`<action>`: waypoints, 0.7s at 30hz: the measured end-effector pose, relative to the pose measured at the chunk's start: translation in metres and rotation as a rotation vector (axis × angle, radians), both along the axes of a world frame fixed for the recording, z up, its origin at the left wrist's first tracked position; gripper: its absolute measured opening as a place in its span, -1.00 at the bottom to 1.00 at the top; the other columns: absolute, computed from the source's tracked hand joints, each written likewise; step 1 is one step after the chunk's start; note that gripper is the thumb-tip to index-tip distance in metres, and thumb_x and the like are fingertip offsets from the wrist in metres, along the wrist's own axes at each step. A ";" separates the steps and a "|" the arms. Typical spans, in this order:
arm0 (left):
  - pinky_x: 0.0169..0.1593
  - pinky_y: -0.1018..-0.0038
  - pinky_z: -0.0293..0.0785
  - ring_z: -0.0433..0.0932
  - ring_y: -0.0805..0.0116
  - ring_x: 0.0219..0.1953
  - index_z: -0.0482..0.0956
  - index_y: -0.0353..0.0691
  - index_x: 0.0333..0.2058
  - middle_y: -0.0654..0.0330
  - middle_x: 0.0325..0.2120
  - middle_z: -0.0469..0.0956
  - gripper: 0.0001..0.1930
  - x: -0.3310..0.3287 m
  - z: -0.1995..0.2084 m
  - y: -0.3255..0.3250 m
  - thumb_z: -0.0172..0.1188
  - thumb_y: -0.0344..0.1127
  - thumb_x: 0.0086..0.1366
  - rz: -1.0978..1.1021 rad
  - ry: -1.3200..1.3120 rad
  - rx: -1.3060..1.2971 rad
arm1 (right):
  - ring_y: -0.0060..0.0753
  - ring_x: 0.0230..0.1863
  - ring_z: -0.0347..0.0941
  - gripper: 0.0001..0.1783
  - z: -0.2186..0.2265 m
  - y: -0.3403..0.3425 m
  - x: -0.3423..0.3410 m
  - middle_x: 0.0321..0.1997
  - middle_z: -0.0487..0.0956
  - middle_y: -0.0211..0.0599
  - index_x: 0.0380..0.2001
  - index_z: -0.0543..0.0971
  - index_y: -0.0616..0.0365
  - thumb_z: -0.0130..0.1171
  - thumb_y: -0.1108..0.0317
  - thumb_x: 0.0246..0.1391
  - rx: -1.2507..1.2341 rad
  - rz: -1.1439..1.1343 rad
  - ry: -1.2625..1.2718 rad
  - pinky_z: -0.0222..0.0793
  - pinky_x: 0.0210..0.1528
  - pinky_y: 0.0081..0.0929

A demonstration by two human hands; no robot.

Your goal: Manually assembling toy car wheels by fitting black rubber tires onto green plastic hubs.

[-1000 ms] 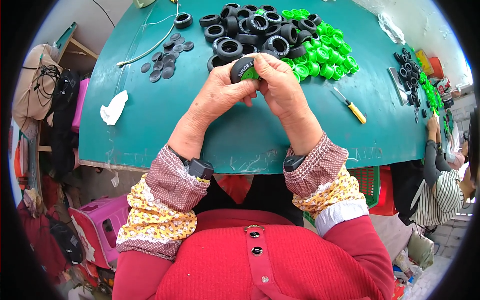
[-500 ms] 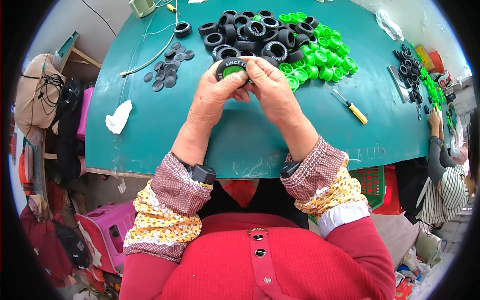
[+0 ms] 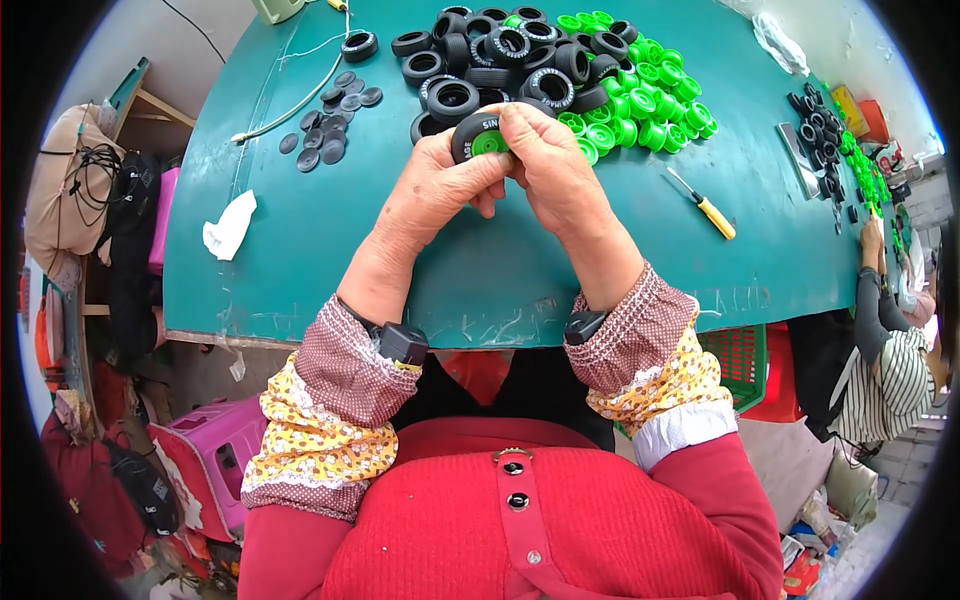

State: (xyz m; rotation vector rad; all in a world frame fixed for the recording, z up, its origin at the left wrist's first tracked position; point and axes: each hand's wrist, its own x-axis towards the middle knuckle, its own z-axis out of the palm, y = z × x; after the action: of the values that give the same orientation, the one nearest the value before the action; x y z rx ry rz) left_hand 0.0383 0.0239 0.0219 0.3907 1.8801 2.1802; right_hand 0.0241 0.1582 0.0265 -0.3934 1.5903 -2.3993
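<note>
Between my two hands is a small black toy tire [image 3: 466, 136] with a green wheel hub [image 3: 488, 144] seated inside it. My left hand [image 3: 432, 185] grips the tire from the left, its thumb lying across the lower part of the hub. On the other side, my right hand [image 3: 549, 155] pinches the tire's right edge, its thumb near the top; the other fingertips are partly hidden behind. Just beyond my hands lies a heap of black tires [image 3: 490, 77], with a pile of green hubs [image 3: 640, 105] against its right side.
Black discs [image 3: 333, 130] lie scattered on the green table [image 3: 480, 270], left of the heap. A white scrap [image 3: 230, 226] is farther left, near a cable [image 3: 300, 118]. A yellow-handled screwdriver [image 3: 712, 214] lies at right. Another person's arm [image 3: 870, 280] reaches over parts at far right.
The tire has turned in my hands, so its lettering sits differently. Both hands have shifted slightly right relative to the view, still gripping it.
</note>
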 end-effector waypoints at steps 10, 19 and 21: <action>-0.55 0.65 0.39 0.43 0.57 -0.59 0.46 -0.31 -0.28 0.28 -0.59 0.46 -0.76 0.004 0.004 0.005 0.16 -0.30 0.11 0.029 0.027 -0.024 | -0.58 -0.79 0.30 -0.71 0.002 0.001 0.003 -0.62 0.44 -0.36 -0.37 0.43 0.25 -0.17 0.24 0.17 -0.010 -0.028 -0.023 0.18 -0.79 -0.69; -0.57 0.66 0.38 0.42 0.59 -0.57 0.41 -0.29 -0.14 0.29 -0.57 0.46 -0.68 0.003 0.006 0.002 0.13 -0.36 0.10 0.056 0.100 -0.091 | -0.53 -0.74 0.34 -0.71 0.000 0.000 0.001 -0.58 0.45 -0.33 -0.34 0.44 0.27 -0.14 0.24 0.15 -0.037 0.017 -0.004 0.23 -0.74 -0.66; -0.58 0.68 0.35 0.41 0.60 -0.62 0.40 -0.26 -0.10 0.31 -0.59 0.45 -0.65 0.002 0.005 -0.005 0.11 -0.36 0.10 -0.013 0.059 -0.076 | -0.53 -0.73 0.34 -0.71 0.003 -0.002 0.002 -0.58 0.45 -0.33 -0.35 0.44 0.26 -0.12 0.22 0.15 -0.045 0.050 0.021 0.24 -0.73 -0.66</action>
State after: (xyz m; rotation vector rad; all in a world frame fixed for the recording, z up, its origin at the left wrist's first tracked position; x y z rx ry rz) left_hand 0.0401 0.0185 0.0269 0.4559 1.9783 2.1039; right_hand 0.0265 0.1561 0.0300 -0.4627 1.5181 -2.4046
